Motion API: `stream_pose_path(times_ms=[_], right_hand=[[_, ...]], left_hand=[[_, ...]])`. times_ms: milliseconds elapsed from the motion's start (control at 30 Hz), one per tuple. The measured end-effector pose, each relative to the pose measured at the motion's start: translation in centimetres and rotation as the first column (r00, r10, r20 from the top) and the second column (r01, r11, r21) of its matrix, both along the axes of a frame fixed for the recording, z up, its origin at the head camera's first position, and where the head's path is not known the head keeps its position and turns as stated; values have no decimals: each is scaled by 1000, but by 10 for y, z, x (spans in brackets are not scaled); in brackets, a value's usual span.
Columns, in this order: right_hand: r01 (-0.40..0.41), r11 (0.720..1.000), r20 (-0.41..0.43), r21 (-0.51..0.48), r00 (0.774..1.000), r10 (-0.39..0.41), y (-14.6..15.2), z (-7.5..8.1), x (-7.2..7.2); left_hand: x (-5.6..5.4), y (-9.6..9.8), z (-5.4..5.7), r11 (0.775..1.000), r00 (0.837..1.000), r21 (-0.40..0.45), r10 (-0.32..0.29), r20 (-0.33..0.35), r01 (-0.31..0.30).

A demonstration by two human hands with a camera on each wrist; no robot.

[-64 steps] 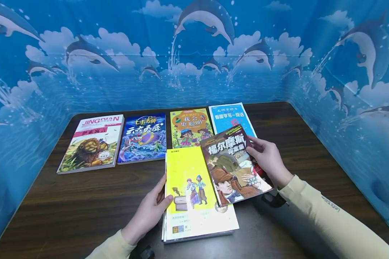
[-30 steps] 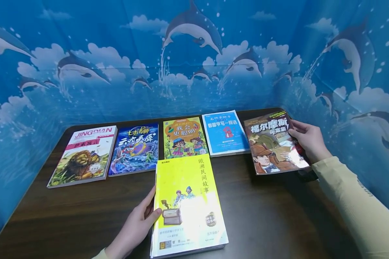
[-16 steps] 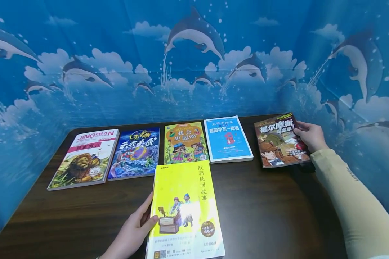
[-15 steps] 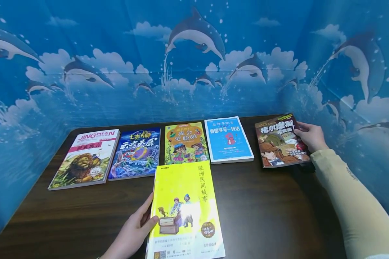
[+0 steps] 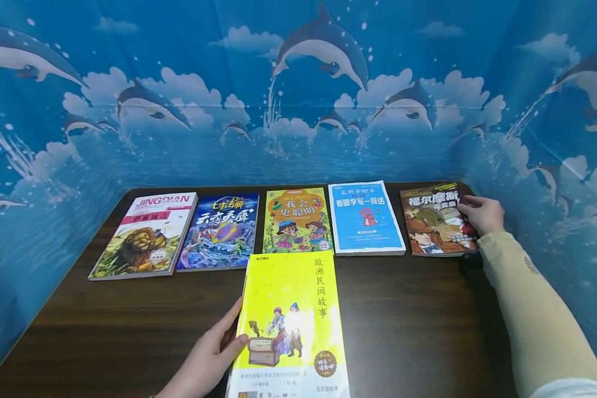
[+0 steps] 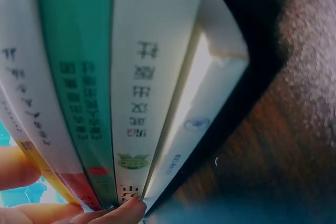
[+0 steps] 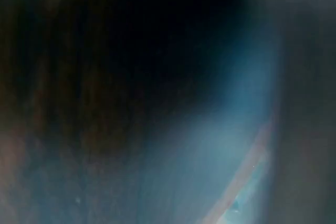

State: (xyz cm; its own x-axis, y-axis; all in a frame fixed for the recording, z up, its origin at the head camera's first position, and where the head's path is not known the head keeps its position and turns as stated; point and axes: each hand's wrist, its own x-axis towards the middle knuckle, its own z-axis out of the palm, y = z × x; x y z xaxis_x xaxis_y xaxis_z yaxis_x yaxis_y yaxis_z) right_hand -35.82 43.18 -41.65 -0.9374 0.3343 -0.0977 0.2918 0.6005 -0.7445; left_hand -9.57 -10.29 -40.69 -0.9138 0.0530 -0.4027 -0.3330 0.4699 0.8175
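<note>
In the head view my left hand (image 5: 206, 354) grips the left edge of a stack of books, its thumb on top of the yellow-covered book (image 5: 291, 282). The left wrist view shows several spines of that stack, among them a green spine (image 6: 79, 77) and a white spine (image 6: 147, 87), with fingertips (image 6: 128, 211) against them. At the far right my right hand (image 5: 485, 214) pinches the right edge of a brown detective storybook (image 5: 435, 224), thumb over its cover. That book lies level with the row's right end. The right wrist view is dark and blurred.
Left of the brown book, a row runs along the back of the dark wooden table (image 5: 129, 326): a blue-covered book (image 5: 365, 218), an orange-yellow book (image 5: 298, 221), a dark blue book (image 5: 219, 232) and a lion-cover book (image 5: 144, 237). A dolphin-print curtain (image 5: 298, 149) surrounds the table.
My right hand has carried the brown storybook from over the yellow book to the right end of the row, where it now lies straighter. The left hand keeps hold of the stack.
</note>
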Motion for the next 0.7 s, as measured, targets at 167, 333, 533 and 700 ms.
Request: stream_pose_path(times_ms=[167, 333, 533, 700], right_hand=[[-77, 996, 77, 47, 994, 73, 5, 0, 0], [-146, 988, 111, 49, 984, 140, 5, 1, -4], [-168, 984, 134, 62, 978, 159, 7, 0, -7], [-172, 985, 194, 32, 967, 163, 10, -2, -9]], left_hand=[[0, -1, 1, 999, 1000, 45, -25, 1, 25], [0, -3, 2, 999, 1000, 50, -15, 3, 15], [-1, -1, 2, 1000, 1000, 18, 5, -3, -5], [-1, 2, 1, 1000, 1000, 11, 8, -8, -8]])
